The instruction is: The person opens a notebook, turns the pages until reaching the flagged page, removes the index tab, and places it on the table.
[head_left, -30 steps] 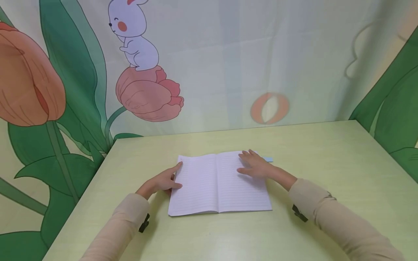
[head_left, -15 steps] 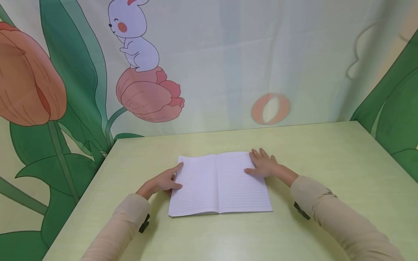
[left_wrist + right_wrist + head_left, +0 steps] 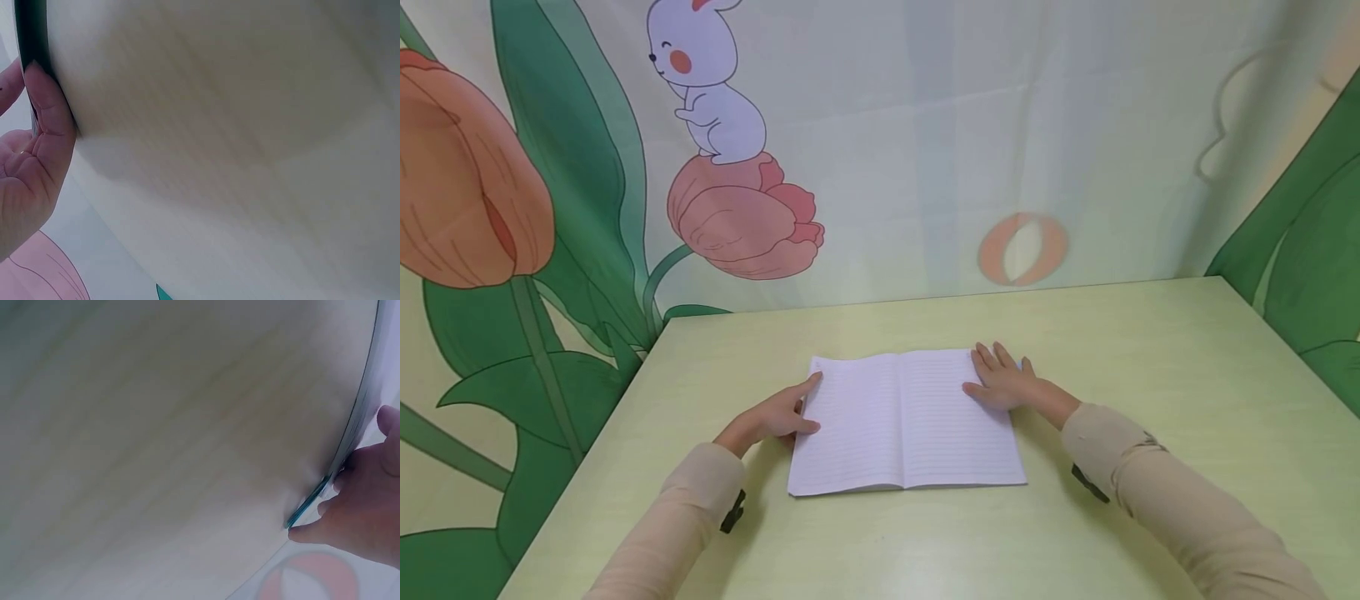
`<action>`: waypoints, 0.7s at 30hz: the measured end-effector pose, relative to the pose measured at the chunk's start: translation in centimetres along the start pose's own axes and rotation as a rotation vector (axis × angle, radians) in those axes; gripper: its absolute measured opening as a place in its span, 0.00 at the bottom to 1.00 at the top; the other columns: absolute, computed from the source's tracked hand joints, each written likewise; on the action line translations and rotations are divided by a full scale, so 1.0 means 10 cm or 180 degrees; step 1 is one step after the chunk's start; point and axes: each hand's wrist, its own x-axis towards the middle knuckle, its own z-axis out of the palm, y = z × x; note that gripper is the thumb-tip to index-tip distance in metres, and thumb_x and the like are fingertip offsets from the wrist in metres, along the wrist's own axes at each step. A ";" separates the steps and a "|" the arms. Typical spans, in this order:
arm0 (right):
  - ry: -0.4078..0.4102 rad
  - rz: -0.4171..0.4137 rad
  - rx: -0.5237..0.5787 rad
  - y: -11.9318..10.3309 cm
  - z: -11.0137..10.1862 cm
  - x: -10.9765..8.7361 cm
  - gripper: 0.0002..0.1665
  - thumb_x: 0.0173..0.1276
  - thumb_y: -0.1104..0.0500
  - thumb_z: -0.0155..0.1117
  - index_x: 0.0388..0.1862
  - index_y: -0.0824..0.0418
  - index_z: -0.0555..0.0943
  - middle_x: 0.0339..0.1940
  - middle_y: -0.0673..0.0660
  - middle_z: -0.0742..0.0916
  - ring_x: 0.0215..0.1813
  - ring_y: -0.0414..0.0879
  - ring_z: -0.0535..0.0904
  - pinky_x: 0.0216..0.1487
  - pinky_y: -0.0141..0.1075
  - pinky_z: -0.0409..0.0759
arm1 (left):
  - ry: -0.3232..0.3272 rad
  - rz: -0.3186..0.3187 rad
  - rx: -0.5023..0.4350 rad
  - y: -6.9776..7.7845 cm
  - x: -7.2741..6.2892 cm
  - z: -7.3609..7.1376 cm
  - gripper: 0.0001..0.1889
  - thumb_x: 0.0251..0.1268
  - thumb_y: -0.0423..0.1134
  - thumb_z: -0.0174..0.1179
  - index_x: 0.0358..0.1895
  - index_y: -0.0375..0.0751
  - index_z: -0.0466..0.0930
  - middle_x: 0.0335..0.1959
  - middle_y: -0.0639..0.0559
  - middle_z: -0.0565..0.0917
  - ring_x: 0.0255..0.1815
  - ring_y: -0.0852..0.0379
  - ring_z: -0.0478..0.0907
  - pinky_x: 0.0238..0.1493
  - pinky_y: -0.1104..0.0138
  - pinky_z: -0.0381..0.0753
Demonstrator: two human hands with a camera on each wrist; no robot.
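An open notebook (image 3: 857, 425) with blank lined pages lies in the middle of the table in the head view. At its left edge my left hand (image 3: 778, 414) grips the notebook, thumb and a finger on the page, other fingers underneath. The left wrist view shows the left hand (image 3: 37, 144) with the notebook's edge between thumb and fingers. My right hand (image 3: 1002, 385) rests with spread fingers on the upper right edge of the right page. Beside the right hand (image 3: 362, 500), a thin teal strip (image 3: 306, 503) juts from the notebook's edge; most of it is hidden.
The pale yellow-green table (image 3: 1112, 333) extends around the notebook on all sides. Behind it hangs a curtain (image 3: 880, 167) printed with a rabbit and tulips. Dark wrist-worn devices (image 3: 732, 511) show under both sleeves.
My right hand has slid right, from over the right page to its outer edge. The light blue strip that stuck out there is now almost covered. The left hand keeps its place.
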 end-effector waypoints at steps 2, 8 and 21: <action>0.0017 0.0048 -0.0011 -0.01 0.02 0.00 0.41 0.73 0.45 0.37 0.70 0.72 0.42 0.72 0.67 0.44 0.70 0.63 0.32 0.60 0.66 0.34 | -0.0005 0.0006 -0.0005 -0.01 0.00 0.00 0.45 0.58 0.31 0.60 0.73 0.47 0.40 0.39 0.39 0.72 0.25 0.53 0.74 0.25 0.64 0.75; 0.0009 0.0195 0.0004 -0.08 0.03 -0.01 0.41 0.73 0.46 0.38 0.70 0.73 0.41 0.71 0.68 0.43 0.71 0.61 0.32 0.62 0.63 0.33 | -0.0026 0.0046 -0.0030 -0.05 0.01 -0.01 0.44 0.58 0.30 0.60 0.73 0.47 0.41 0.37 0.39 0.71 0.23 0.53 0.72 0.24 0.64 0.74; 0.0218 0.0001 -0.0059 -0.16 0.04 -0.04 0.34 0.73 0.52 0.42 0.70 0.70 0.51 0.72 0.65 0.47 0.71 0.61 0.33 0.61 0.65 0.37 | 0.0005 0.0030 0.0036 -0.07 0.01 0.00 0.44 0.58 0.30 0.60 0.73 0.47 0.42 0.39 0.38 0.71 0.22 0.53 0.72 0.23 0.65 0.74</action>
